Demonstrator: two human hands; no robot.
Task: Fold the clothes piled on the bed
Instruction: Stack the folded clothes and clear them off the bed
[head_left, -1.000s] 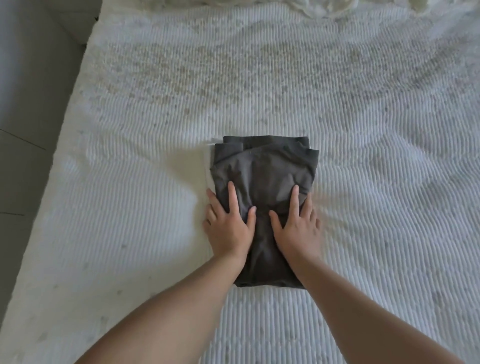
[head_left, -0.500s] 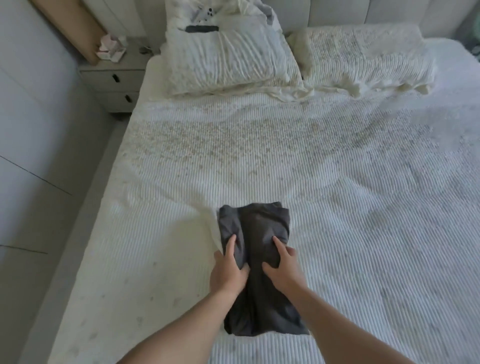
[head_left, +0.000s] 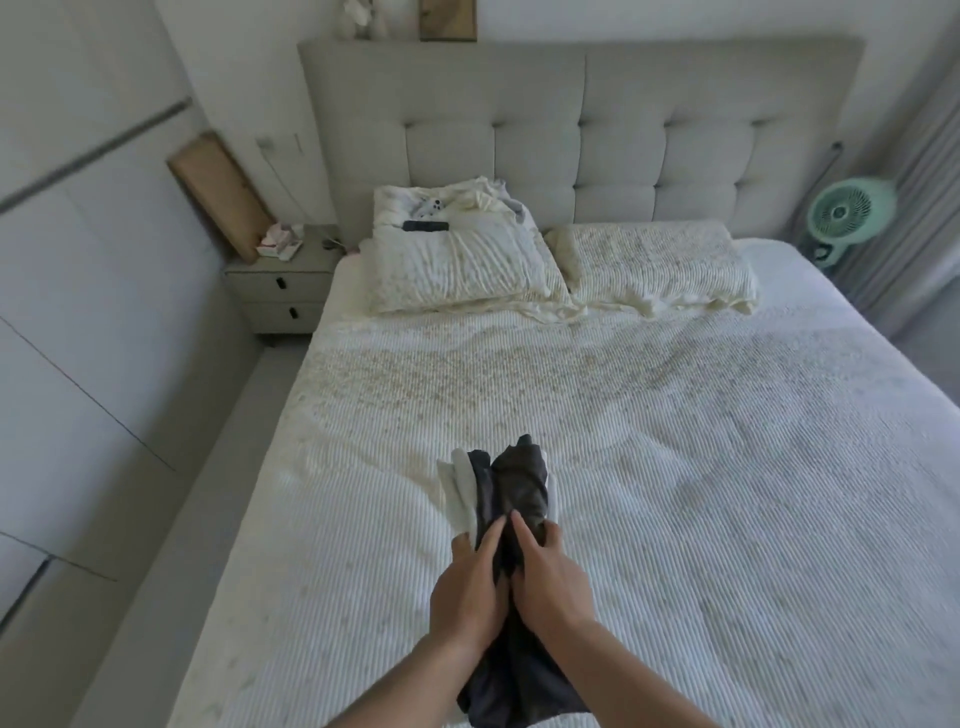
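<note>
A folded dark grey garment (head_left: 521, 480) is bunched lengthwise and raised off the white bedspread (head_left: 727, 493) near the bed's front middle. A folded white garment (head_left: 459, 492) lies against its left side and shows a little on the right too. My left hand (head_left: 469, 590) and my right hand (head_left: 551, 578) grip the bundle side by side at its middle, squeezing it between them. Their fingers lie over the top and the thumbs are hidden. The near end of the bundle hangs between my forearms.
Two pillows (head_left: 457, 265) lie at the grey padded headboard (head_left: 582, 135), the left one with a dark remote (head_left: 426, 225) on it. A nightstand (head_left: 280, 291) stands left of the bed, a green fan (head_left: 849, 210) to the right, and a wall runs along the left.
My hands went from pressing flat on the folded pile to gripping it and raising it, so it bunched into a narrow bundle. The view tilted up to take in the whole bed.
</note>
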